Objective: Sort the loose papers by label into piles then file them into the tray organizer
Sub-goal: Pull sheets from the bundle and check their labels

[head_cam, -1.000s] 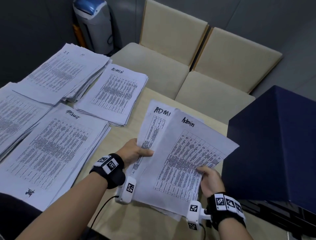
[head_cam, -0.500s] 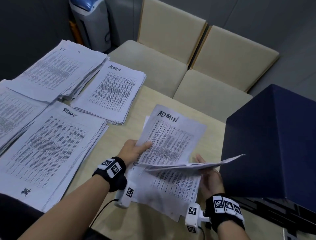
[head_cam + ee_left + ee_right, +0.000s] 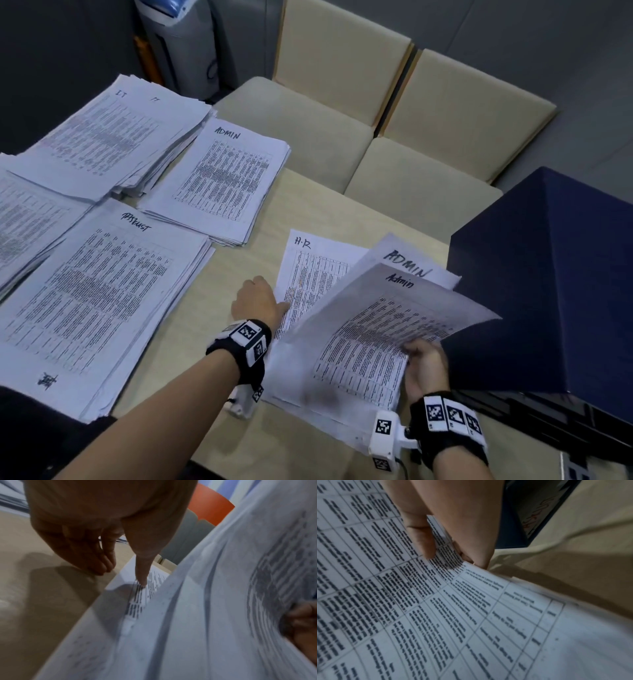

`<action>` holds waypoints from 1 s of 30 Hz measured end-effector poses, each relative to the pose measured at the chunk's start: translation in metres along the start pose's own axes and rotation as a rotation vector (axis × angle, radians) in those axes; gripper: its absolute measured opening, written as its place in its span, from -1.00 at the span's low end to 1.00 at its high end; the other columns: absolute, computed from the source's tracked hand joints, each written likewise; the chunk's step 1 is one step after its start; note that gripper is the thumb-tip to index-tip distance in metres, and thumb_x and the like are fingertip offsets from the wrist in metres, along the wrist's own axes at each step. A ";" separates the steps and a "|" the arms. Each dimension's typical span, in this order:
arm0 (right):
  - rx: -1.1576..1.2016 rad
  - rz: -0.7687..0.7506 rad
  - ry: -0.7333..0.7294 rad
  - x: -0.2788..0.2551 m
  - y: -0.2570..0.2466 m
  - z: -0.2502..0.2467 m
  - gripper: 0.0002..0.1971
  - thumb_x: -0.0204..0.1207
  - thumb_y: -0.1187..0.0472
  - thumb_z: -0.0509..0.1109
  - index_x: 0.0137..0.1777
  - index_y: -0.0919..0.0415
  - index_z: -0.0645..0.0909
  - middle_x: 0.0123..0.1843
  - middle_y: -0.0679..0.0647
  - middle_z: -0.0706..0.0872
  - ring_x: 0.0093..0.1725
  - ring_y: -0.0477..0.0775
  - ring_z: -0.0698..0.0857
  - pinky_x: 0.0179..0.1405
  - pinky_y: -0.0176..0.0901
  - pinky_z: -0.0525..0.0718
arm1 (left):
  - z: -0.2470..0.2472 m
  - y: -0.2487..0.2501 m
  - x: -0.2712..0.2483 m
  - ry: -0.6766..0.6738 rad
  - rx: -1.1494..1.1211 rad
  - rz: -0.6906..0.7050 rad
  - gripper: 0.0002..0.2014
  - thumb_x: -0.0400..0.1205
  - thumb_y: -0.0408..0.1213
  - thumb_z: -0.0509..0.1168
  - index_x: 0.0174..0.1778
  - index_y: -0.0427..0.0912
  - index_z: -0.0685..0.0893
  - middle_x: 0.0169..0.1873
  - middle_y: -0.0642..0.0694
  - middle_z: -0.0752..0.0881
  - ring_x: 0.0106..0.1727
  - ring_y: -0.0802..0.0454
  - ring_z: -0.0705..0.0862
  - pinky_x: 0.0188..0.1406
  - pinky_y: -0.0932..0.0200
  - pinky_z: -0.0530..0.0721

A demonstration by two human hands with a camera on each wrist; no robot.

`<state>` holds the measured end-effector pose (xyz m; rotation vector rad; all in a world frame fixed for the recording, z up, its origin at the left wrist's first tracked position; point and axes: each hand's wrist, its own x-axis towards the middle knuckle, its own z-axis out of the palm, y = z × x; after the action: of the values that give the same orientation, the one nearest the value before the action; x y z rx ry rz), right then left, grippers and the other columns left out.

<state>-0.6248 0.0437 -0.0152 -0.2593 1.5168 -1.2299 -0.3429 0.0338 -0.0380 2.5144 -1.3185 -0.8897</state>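
- The right hand (image 3: 423, 368), at 5 o'clock in the head view, has its grip pinching the right edge of two lifted sheets: thumb (image 3: 419, 540) on top, fingers beneath.
- The top "Admin" sheet (image 3: 383, 332) curves upward; an "ADMIN" sheet (image 3: 411, 260) peeks out behind it toward 12 o'clock.
- The left hand (image 3: 257, 301), near centre, has its grip spread: the thumb (image 3: 140, 568) presses the "H.R" sheet (image 3: 308, 270) flat on the tabletop (image 3: 239, 263), while the other fingers (image 3: 96, 559) touch the bare wood beside it.
- Sorted piles lie toward 9 to 11 o'clock: an ADMIN pile (image 3: 222, 178), an IT pile (image 3: 113, 137) and a nearer pile (image 3: 92, 301) with an illegible label.
- A dark blue box (image 3: 555, 281) stands at 3 o'clock, just beside the lifted sheets.
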 end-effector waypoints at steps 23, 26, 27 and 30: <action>-0.088 0.195 -0.372 -0.028 0.006 0.141 -0.97 0.56 0.27 0.44 -0.06 0.19 0.64 -0.12 0.07 0.74 -0.13 0.06 0.71 -0.10 -0.15 0.71 | -0.093 -0.076 -0.027 0.014 -0.670 0.275 -0.84 0.76 -0.16 0.26 0.15 -0.08 0.71 -0.13 0.16 0.75 -0.18 0.40 0.70 -0.21 0.35 0.60; -0.220 0.147 -0.364 -0.036 0.033 0.157 -0.90 0.72 0.25 0.33 0.08 0.22 0.67 -0.08 0.09 0.78 -0.08 0.04 0.76 -0.18 -0.18 0.75 | -0.135 -0.095 -0.007 0.077 -0.726 0.195 -0.88 0.76 -0.19 0.26 0.00 -0.05 0.70 -0.22 0.09 0.76 -0.31 0.34 0.73 -0.27 0.26 0.64; -0.260 0.138 -0.344 -0.037 0.042 0.159 -0.89 0.71 0.26 0.36 0.14 0.24 0.68 -0.04 0.13 0.77 -0.05 0.05 0.76 -0.15 -0.17 0.73 | -0.149 -0.100 0.004 0.104 -0.730 0.191 -0.89 0.75 -0.20 0.27 -0.04 -0.04 0.69 -0.26 0.13 0.75 -0.37 0.38 0.71 -0.31 0.30 0.62; -0.343 0.125 -0.282 -0.032 0.063 0.154 -0.85 0.68 0.31 0.39 0.20 0.29 0.69 -0.03 0.17 0.76 -0.13 0.04 0.73 -0.25 -0.22 0.71 | -0.189 -0.106 0.043 0.164 -0.755 0.176 -0.88 0.75 -0.20 0.28 0.12 -0.09 0.70 -0.21 0.16 0.71 -0.27 0.31 0.69 -0.31 0.32 0.56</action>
<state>-0.4586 0.0095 -0.0227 -0.5327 1.4653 -0.7927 -0.1424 0.0401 0.0535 1.8130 -0.8998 -0.8987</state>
